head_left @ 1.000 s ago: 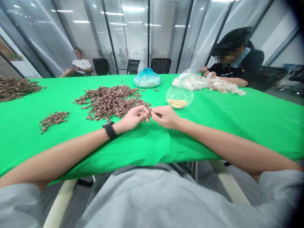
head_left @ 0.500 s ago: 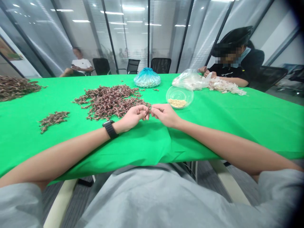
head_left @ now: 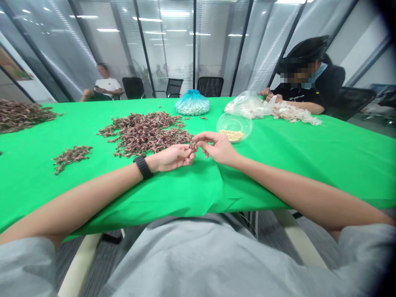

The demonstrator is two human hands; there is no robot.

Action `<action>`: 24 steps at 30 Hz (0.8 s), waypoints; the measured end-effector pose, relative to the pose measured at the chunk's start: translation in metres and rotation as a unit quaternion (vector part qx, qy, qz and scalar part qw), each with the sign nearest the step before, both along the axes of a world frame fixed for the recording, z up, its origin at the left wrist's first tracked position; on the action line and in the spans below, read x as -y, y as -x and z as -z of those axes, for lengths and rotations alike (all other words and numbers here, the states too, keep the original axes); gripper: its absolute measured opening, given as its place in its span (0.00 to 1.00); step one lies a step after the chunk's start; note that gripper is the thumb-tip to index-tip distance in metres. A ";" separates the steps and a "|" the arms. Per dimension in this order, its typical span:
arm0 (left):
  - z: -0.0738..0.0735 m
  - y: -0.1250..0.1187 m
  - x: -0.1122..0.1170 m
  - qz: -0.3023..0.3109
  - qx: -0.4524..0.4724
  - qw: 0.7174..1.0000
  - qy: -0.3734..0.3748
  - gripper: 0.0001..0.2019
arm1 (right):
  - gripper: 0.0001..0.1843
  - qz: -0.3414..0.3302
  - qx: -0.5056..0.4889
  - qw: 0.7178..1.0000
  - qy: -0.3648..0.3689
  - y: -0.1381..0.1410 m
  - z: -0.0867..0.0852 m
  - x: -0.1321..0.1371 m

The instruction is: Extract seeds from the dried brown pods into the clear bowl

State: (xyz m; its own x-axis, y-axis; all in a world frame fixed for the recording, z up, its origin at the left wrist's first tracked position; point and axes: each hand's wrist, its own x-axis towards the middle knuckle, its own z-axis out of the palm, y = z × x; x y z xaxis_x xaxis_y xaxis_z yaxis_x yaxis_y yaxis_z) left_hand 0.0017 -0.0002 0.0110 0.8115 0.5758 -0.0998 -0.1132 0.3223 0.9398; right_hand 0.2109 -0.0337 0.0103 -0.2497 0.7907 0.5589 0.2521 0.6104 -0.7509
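Left hand (head_left: 173, 158) pinching a small brown piece (head_left: 193, 144), which pokes up past the thumb! Right hand (head_left: 221, 149) curls finger and thumb at its right side; clamped or not, can't tell. Brown pile (head_left: 145, 131) lies just beyond, left.

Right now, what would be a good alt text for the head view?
A person's left hand and right hand meet at a small brown piece over a green cloth. A brown heap lies beyond the left hand, a clear bowl of pale bits beyond the right.
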 end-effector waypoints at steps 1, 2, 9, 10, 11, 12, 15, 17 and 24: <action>0.000 0.000 0.000 -0.007 -0.008 1.000 -0.011 0.10 | 0.14 0.009 0.003 1.000 -0.005 0.000 0.001 0.000; 0.000 -0.001 -0.001 -0.026 -0.017 0.999 -0.033 0.10 | 0.14 0.019 0.009 1.000 -0.012 0.000 0.001 -0.001; -0.004 -0.002 0.002 -0.227 -0.080 0.882 -0.405 0.16 | 0.14 0.089 0.040 0.994 -0.046 -0.001 0.004 -0.003; -0.003 -0.002 0.003 -0.220 -0.091 0.866 -0.440 0.18 | 0.14 0.090 0.037 0.995 -0.038 0.000 0.004 -0.003; -0.003 -0.002 0.004 -0.212 -0.104 0.854 -0.463 0.19 | 0.15 0.088 0.034 0.995 -0.030 0.001 0.005 -0.002; -0.002 -0.003 0.004 -0.206 -0.117 0.848 -0.474 0.19 | 0.16 0.085 0.031 0.996 -0.023 0.001 0.005 -0.001; 0.002 -0.005 0.001 -0.194 -0.113 0.872 -0.435 0.19 | 0.17 0.065 0.020 0.998 -0.016 0.004 0.006 0.001; 0.004 -0.005 -0.002 -0.178 -0.093 0.899 -0.389 0.19 | 0.19 0.044 0.011 0.999 -0.012 0.005 0.007 0.001; 0.005 -0.003 -0.004 -0.104 -0.038 0.973 -0.201 0.15 | 0.14 0.021 0.018 0.999 -0.027 -0.001 0.007 -0.004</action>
